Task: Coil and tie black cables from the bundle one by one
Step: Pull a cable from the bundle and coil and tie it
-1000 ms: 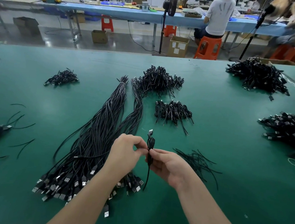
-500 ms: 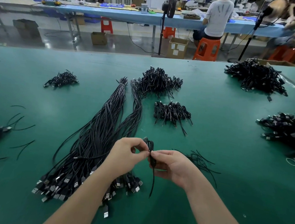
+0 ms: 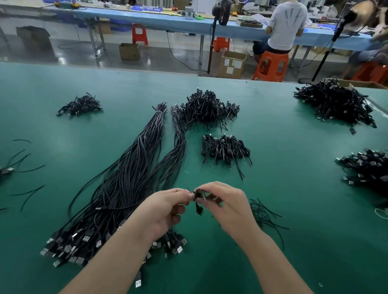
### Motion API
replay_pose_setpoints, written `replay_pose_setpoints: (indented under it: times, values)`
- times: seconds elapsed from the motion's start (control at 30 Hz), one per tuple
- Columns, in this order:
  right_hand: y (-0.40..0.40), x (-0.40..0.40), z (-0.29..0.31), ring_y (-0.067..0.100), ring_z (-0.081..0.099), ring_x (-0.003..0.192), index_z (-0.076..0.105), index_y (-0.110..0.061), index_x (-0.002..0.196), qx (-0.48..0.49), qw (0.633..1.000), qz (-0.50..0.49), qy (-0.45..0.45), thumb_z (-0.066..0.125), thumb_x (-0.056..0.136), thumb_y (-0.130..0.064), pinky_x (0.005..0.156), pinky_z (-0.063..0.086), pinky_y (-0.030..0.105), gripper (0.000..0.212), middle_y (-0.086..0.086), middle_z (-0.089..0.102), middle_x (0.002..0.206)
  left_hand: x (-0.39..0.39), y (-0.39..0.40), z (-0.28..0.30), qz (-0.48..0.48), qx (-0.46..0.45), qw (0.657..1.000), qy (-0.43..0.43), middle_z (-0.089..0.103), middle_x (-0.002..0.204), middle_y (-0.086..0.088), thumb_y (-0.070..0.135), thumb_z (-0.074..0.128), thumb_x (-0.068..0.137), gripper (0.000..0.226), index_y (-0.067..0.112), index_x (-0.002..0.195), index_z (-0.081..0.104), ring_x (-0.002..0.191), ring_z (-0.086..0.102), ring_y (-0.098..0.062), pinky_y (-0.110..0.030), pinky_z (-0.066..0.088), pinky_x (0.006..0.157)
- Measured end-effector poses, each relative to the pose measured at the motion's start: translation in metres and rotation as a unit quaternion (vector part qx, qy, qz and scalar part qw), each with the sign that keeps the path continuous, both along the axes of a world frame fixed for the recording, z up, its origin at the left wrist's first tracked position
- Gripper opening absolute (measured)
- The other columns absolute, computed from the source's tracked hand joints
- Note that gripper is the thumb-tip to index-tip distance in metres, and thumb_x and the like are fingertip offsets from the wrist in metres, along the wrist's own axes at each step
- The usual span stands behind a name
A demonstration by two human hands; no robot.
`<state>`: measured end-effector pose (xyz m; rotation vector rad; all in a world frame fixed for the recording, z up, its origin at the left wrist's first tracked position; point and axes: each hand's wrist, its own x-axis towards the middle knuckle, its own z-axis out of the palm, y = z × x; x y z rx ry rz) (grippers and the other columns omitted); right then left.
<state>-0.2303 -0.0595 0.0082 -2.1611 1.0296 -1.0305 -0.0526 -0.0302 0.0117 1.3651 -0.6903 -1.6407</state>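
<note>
The wide green surface (image 3: 287, 230) holds a long bundle of black cables (image 3: 134, 176) (plugs near the person). Above it, the left hand (image 3: 164, 211) and right hand (image 3: 227, 206) both pinch one small coiled black cable (image 3: 199, 195) with bent fingers.

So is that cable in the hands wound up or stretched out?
Wound up: the cable is a small bunch pinched between both hands, one end dangling.

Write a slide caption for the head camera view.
Both hands, left hand and right hand, pinch a small coiled cable above the green table, beside the long cable bundle.
</note>
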Motion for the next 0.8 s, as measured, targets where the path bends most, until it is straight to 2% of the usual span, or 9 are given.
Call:
replay_pose_setpoints:
  times: [0.13,0.2,0.27,0.37,0.47,0.57,0.63,0.73,0.8]
  values:
    - [0.002,0.002,0.005,0.002,0.063,0.075,0.076,-0.013,0.104,0.007,0.999,-0.025,0.033,0.076,0.086,-0.019,0.074,0.053,0.022,0.019,-0.012,0.072,0.089,0.002,0.0,0.001,-0.009,-0.001,1.0,0.027,0.053,0.063,0.005,0.007,0.066,0.091,0.018,0.015,0.076,0.065,0.053,0.044,-0.009,-0.023,0.031,0.052]
    - [0.003,0.001,0.006,-0.002,0.059,0.065,0.077,-0.019,0.102,0.066,0.997,-0.035,0.022,0.076,0.087,-0.019,0.066,0.049,0.016,0.015,-0.021,0.068,0.073,0.004,0.002,0.002,-0.016,-0.03,0.999,0.006,0.054,0.063,0.004,0.005,0.069,0.089,0.019,0.016,0.073,0.07,0.054,0.044,-0.009,-0.022,0.033,0.053]
    - [0.001,0.0,0.009,0.0,0.059,0.059,0.077,-0.023,0.097,0.157,0.987,-0.022,-0.008,0.075,0.088,-0.017,0.062,0.05,0.016,0.012,-0.014,0.069,0.067,0.006,0.006,0.006,-0.024,-0.077,0.995,-0.051,0.055,0.062,0.002,0.007,0.073,0.086,0.017,0.017,0.072,0.074,0.055,0.044,-0.009,-0.021,0.035,0.055]
    - [-0.003,-0.005,0.018,0.01,0.062,0.063,0.077,-0.018,0.089,0.33,0.939,0.028,-0.092,0.075,0.087,-0.014,0.066,0.056,0.024,0.005,0.002,0.071,0.072,0.005,0.011,0.012,-0.032,-0.173,0.973,-0.151,0.062,0.067,0.0,0.012,0.078,0.085,0.009,0.017,0.078,0.075,0.061,0.051,-0.011,-0.022,0.046,0.061]
    - [-0.006,-0.012,0.023,0.01,0.058,0.057,0.075,-0.017,0.074,0.471,0.866,0.07,-0.153,0.078,0.077,-0.022,0.06,0.053,0.022,0.007,-0.002,0.062,0.065,0.002,0.014,0.018,-0.054,-0.243,0.941,-0.228,0.07,0.073,-0.003,0.014,0.077,0.087,0.01,0.022,0.082,0.074,0.065,0.061,-0.012,-0.026,0.053,0.066]
    - [-0.007,-0.016,0.024,0.008,0.054,0.052,0.073,-0.016,0.073,0.524,0.836,0.08,-0.142,0.078,0.074,-0.025,0.055,0.051,0.02,0.01,-0.004,0.059,0.061,0.0,0.015,0.017,-0.076,-0.283,0.894,-0.34,0.069,0.067,0.005,0.017,0.075,0.089,0.014,0.028,0.083,0.072,0.052,0.055,-0.003,-0.017,0.043,0.053]
    - [-0.007,-0.016,0.023,0.008,0.053,0.05,0.071,-0.014,0.075,0.56,0.809,0.082,-0.158,0.076,0.075,-0.022,0.052,0.05,0.02,0.01,-0.004,0.06,0.061,-0.001,0.016,0.016,-0.076,-0.346,0.845,-0.401,0.066,0.068,0.015,0.012,0.074,0.089,0.012,0.022,0.085,0.071,0.052,0.054,-0.002,-0.012,0.041,0.054]
    - [-0.005,-0.016,0.022,0.009,0.05,0.049,0.066,-0.01,0.081,0.6,0.775,0.083,-0.178,0.074,0.077,-0.02,0.051,0.047,0.021,0.012,-0.002,0.059,0.06,-0.003,0.017,0.018,-0.075,-0.454,0.733,-0.5,0.065,0.084,0.017,0.008,0.073,0.089,0.007,0.015,0.089,0.073,0.065,0.058,-0.006,-0.018,0.048,0.062]
    - [-0.004,-0.015,0.021,0.009,0.05,0.05,0.066,-0.009,0.084,0.608,0.77,0.075,-0.179,0.073,0.078,-0.02,0.053,0.047,0.021,0.014,-0.001,0.059,0.062,-0.003,0.017,0.018,-0.076,-0.475,0.697,-0.531,0.067,0.087,0.012,0.009,0.071,0.091,0.004,0.013,0.091,0.073,0.065,0.059,-0.008,-0.024,0.051,0.061]
